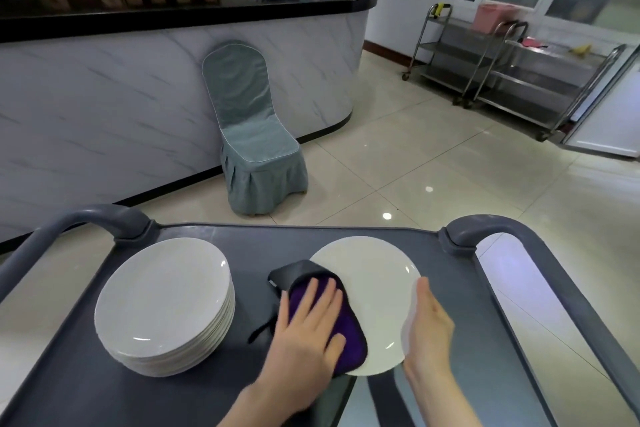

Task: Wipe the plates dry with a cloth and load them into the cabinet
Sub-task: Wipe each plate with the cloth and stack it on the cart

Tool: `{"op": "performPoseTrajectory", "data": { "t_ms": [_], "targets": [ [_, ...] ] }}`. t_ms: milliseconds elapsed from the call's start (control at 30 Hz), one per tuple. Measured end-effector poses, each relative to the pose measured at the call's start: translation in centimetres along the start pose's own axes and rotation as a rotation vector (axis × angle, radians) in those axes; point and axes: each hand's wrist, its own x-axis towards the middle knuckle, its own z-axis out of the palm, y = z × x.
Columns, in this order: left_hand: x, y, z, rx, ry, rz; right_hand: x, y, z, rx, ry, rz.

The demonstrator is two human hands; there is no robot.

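Head view: a grey cart [86, 385] with raised handles at both far corners fills the near part of the view. On the cart's left half sits a stack of plates [162, 302], white and neatly piled. Towards the cart's right side is a single white plate [377, 295], well apart from the stack. Its near edge reaches the cart's near rim, and I cannot tell if it lies flat or is lifted a little.

A purple cloth [349, 329] with a dark backing is draped over the left part of this plate. The left hand [308, 333] lies flat on the cloth, fingers spread and straight, pressing it down on the plate. The right hand [429, 322] is set against the plate's right rim with its fingers fairly straight along the edge. Its thumb is hidden, so I cannot tell if it grips the rim or only steadies it.

Beyond the cart's far edge a covered grey-green chair [256, 135] stands against a marble-fronted counter [138, 80]. Far off past the cart's right corner are steel trolleys [502, 69].
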Motion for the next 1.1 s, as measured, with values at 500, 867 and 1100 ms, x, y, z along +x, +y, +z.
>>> {"op": "performPoseTrajectory", "data": {
  "t_ms": [500,867,1100],
  "targets": [
    [1.1,-1.3,-2.0,0.130,-0.121,-0.024,-0.5,-1.1,-0.7,0.033,-0.022,-0.038],
    [4.7,0.5,-1.7,0.087,-0.173,0.038,-2.6,2.9,0.0,0.066,-0.118,0.099],
    [1.2,-0.8,-0.6,0.091,-0.141,-0.065,0.0,-1.4,-0.7,0.061,0.000,-0.025]
  ]
}}
